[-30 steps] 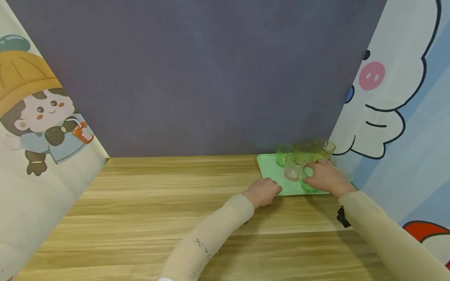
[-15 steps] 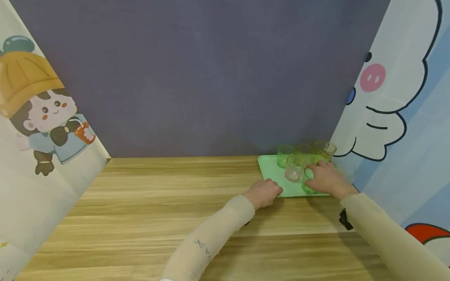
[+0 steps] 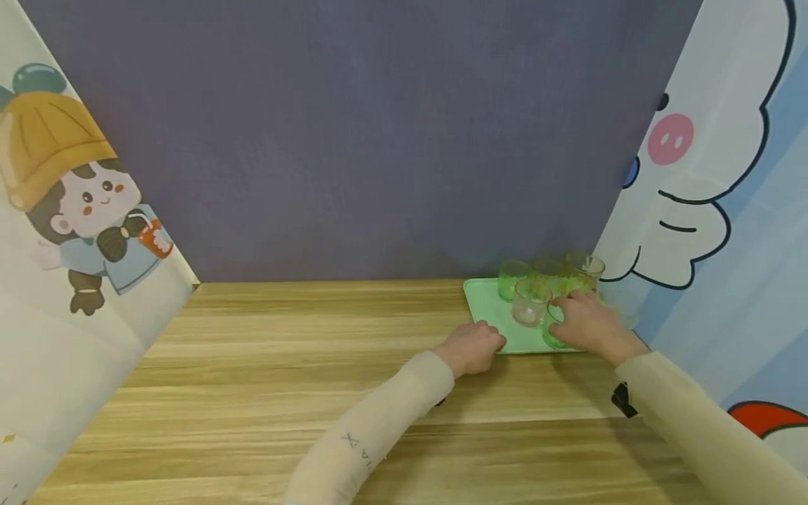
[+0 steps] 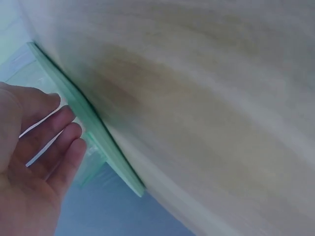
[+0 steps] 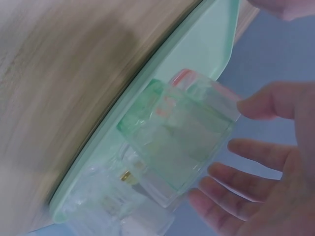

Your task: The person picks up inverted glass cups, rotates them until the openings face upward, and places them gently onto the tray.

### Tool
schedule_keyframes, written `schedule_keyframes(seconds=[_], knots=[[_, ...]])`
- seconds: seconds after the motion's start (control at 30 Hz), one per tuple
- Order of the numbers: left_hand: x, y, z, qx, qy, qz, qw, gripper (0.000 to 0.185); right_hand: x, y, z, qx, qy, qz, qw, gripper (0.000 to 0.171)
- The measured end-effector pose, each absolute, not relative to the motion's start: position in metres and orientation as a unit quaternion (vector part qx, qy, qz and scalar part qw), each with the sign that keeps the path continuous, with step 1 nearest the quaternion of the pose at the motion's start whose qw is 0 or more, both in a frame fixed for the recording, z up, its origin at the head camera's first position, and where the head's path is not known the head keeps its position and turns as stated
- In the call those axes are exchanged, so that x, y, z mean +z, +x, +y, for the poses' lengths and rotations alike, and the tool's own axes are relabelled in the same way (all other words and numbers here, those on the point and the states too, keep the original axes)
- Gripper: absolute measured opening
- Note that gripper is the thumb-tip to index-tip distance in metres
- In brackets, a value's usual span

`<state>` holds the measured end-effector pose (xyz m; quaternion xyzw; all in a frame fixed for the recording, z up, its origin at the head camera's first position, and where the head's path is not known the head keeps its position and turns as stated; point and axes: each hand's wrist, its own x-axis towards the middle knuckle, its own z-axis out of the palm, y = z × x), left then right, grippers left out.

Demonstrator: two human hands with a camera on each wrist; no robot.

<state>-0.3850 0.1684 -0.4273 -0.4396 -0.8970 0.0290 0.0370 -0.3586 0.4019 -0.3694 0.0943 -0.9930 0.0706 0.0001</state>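
Green glass cups (image 3: 555,330) are gathered on a mint tray (image 3: 489,308) set at the tabletop's far right corner. The nearest green cup is cupped by the right hand (image 3: 590,324), fingers spread and relaxed around it. The tray's near left edge is touched by the left hand (image 3: 472,346), its fingers loosely extended, nothing gripped.

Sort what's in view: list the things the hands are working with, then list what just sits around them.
In hand:
- green tray, left hand at its near edge
- green glass, right hand reaching round it, fingers spread
- clear glass just beside it

Just around:
- other glasses at the tray's back
- wooden table
- cartoon panels
- grey backdrop
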Motion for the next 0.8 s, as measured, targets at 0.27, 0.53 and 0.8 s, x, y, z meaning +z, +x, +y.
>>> schedule_keyframes(seconds=[0.27, 0.53, 0.8], knots=[[-0.416, -0.38, 0.158, 0.02, -0.448, -0.893, 0.042, 0.012, -0.367, -0.35, 0.386, 0.081, 0.145, -0.984, 0.063, 0.044], [-0.405, -0.38, 0.136, -0.001, -0.449, -0.892, 0.057, 0.01, -0.372, -0.347, 0.37, 0.113, 0.151, -0.98, 0.071, 0.041], [-0.397, -0.381, 0.108, -0.035, -0.415, -0.907, 0.058, 0.008, -0.381, -0.348, 0.356, 0.106, 0.178, -0.973, 0.102, 0.035]])
